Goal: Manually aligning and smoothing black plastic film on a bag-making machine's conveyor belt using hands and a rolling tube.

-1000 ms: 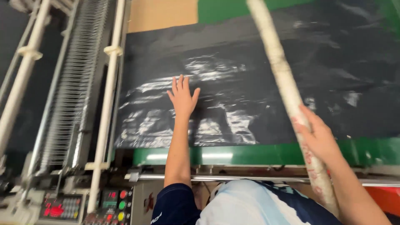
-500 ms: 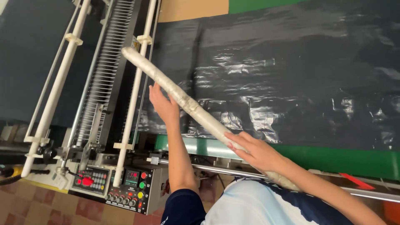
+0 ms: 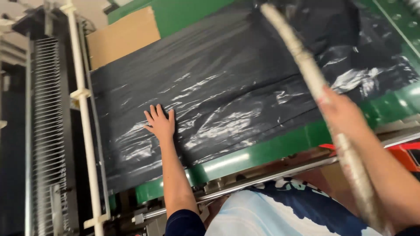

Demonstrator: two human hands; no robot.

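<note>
A wide black plastic sheet [image 3: 245,83] lies spread over a green table [image 3: 262,153]. My left hand [image 3: 160,123] rests flat on the sheet near its left end, fingers apart. My right hand [image 3: 343,114] grips a long pale wrapped rod [image 3: 302,57] around its middle. The rod slants from the top of the view above the sheet down past my right arm to the lower right.
A machine frame with white bars [image 3: 81,113] and a ribbed roller section [image 3: 46,131] runs along the left. A brown cardboard piece [image 3: 124,35] lies at the sheet's far left end. A metal rail [image 3: 262,179] runs along the table's near edge.
My left hand let go of the rod and went back flat onto the sheet. My right hand swung the rod from the left side over to the right.
</note>
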